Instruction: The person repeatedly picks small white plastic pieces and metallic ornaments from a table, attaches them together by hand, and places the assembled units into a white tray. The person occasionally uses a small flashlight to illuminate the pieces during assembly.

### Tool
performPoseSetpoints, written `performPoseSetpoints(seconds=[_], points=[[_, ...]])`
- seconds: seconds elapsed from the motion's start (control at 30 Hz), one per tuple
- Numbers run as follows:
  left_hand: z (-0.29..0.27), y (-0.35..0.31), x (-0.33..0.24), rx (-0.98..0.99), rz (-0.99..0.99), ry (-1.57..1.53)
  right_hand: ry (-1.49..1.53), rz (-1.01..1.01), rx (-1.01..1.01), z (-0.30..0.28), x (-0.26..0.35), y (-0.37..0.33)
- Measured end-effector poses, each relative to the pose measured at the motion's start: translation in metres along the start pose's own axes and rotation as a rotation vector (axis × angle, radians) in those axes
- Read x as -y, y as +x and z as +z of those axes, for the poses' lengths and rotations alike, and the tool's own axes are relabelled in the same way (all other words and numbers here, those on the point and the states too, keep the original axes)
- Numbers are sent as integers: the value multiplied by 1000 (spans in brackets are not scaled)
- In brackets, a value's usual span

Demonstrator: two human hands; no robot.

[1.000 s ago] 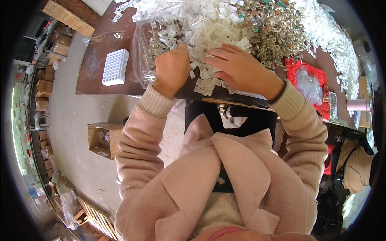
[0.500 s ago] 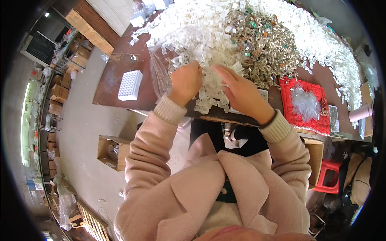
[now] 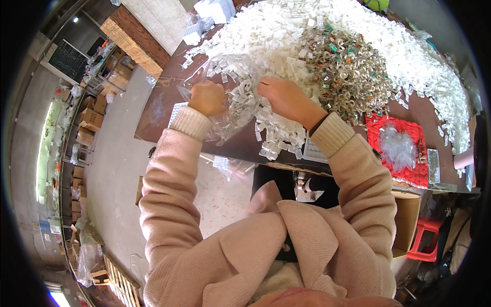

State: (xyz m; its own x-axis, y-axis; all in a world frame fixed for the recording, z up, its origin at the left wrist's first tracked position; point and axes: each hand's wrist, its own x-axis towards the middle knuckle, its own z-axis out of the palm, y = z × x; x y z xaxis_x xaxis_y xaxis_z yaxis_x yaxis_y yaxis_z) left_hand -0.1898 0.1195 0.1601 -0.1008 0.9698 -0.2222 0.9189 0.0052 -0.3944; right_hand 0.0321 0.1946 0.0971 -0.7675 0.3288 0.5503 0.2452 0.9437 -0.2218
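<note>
A clear plastic bag (image 3: 223, 126) is stretched between my hands, with small clear plastic boxes (image 3: 244, 98) showing in and around it. My left hand (image 3: 207, 98) is closed in a fist on the bag's left side. On the other side my right hand (image 3: 290, 101) is closed, its fingertips pinching what looks like the bag's edge; the exact grip is hidden. Loose boxes (image 3: 281, 134) lie under my right wrist, beside a partly covered white tray (image 3: 313, 149). Another white tray (image 3: 176, 112) shows behind my left wrist.
A large heap of clear boxes (image 3: 424, 77) spreads over the brown table (image 3: 153, 115). Next to my right hand is a mound of small metal ring-like pieces (image 3: 353, 74). A red cloth (image 3: 409, 171) bears a clear plastic bundle. A red stool (image 3: 424, 240) stands at right.
My left hand has moved left and the right hand has closed from loosely spread fingers. The bag is now pulled between them. The whole view has shifted slightly.
</note>
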Motion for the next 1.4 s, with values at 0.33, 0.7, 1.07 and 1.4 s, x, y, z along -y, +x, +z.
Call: performPoseSetpoints(seconds=[0.33,0.7,1.07,1.4], points=[[14,1,-15,-48,315,-41,-22,80,216,-13,-5,-22],[22,-100,-86,-801,580,-753,219,210,-196,-93,48,-105],[135,-123,-184,-972,-55,-1050,539,714,-266,-35,127,-232],[132,-102,-181,-916,-119,-1222,557,617,-240,-20,126,-221]])
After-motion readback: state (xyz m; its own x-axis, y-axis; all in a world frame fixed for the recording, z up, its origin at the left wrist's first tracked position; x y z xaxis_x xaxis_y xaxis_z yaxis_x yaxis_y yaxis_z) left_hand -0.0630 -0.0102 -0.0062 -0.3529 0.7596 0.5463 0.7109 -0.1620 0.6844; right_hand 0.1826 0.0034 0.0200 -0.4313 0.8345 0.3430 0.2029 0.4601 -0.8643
